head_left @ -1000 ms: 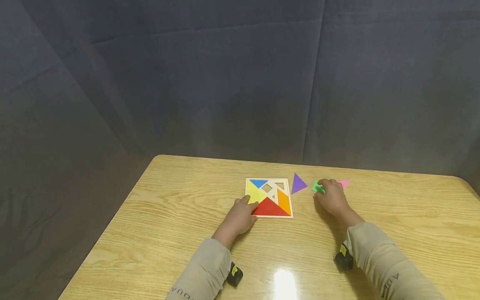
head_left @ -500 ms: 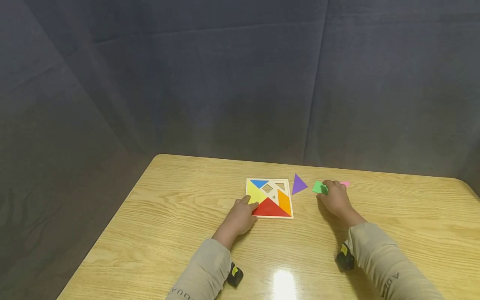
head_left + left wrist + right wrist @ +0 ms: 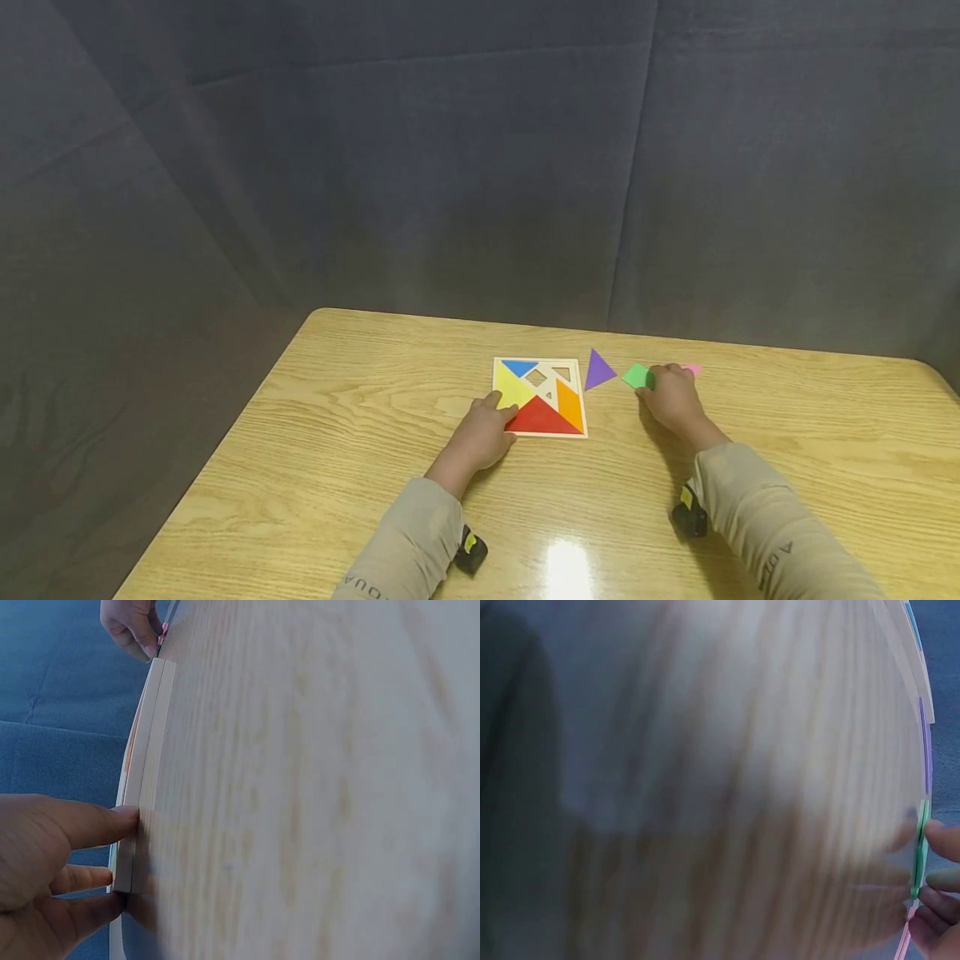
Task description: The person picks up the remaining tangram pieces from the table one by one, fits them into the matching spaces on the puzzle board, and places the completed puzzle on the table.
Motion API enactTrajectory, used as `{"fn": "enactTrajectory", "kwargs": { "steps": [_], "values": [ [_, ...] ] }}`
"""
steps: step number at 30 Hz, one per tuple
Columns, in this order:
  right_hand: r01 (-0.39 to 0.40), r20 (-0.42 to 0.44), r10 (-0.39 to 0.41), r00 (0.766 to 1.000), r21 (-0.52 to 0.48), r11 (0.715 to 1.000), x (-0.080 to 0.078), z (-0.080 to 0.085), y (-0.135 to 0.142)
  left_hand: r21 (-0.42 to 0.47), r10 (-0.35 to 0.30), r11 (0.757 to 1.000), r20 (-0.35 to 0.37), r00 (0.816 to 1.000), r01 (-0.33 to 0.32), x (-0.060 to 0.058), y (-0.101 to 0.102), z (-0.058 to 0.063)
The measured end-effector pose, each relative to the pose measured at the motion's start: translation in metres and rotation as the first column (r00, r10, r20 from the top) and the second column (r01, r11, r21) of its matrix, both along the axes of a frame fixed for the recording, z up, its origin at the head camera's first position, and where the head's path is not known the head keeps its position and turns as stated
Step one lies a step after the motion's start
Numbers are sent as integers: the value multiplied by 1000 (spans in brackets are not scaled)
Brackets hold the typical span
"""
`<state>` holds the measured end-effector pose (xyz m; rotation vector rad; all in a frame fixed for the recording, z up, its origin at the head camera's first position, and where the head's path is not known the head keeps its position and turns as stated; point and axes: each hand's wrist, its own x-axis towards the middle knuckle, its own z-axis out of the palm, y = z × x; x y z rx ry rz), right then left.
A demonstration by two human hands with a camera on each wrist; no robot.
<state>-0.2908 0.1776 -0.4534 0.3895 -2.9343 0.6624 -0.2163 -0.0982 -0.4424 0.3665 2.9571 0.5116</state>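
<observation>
My left hand [image 3: 477, 433] grips the near left corner of a wooden tangram board [image 3: 546, 384], thumb at its front edge and fingers over the yellow triangle [image 3: 512, 386] and red triangle [image 3: 540, 418]. A blue triangle [image 3: 519, 367] and an orange parallelogram [image 3: 569, 405] also lie in the board, beside a square recess and two triangular ones. To the right, my right hand [image 3: 672, 402] pinches a green square [image 3: 637, 376], partly hidden under the fingers and low at the table. The right wrist view shows the green square [image 3: 920, 851] edge-on between thumb and fingers.
A purple triangle [image 3: 599, 372] lies between the board and the green square. Part of a pink triangle [image 3: 694, 368] shows just behind my right hand. The wooden table [image 3: 337, 417] ends at the back before a dark cloth [image 3: 450, 167].
The green square has turned under my right fingers, one corner now pointing left. My right hand has shifted slightly. The left hand keeps its place on the board.
</observation>
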Motion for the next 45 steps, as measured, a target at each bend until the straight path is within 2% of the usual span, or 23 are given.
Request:
{"fn": "enactTrajectory", "kwargs": {
  "steps": [11, 19, 25, 34, 39, 45],
  "values": [
    [54, 9, -54, 998, 22, 998, -5, 2, 0, -10, -17, 1000, -17, 1000, 17, -1, 2, 0],
    [29, 110, -28, 994, -9, 1000, -7, 8, 2, -3, -11, 1000, -5, 1000, 11, -2, 3, 0],
    [87, 146, -76, 986, -72, 994, -1, 11, -1, 6, -13, 1000, 2, 1000, 13, -1, 3, 0],
    [149, 177, -112, 978, -212, 966, 4, 8, -3, 25, -4, 1000, 5, 1000, 4, -2, 3, -1],
    [220, 251, -149, 957, -285, 933, 4, 5, -2, 32, 3, 999, 8, 1000, -3, -3, 2, -3],
    [270, 314, -160, 936, -347, 898, 2, 4, -2, 30, 11, 1000, 6, 1000, -11, -4, 2, -5]
  ]
}}
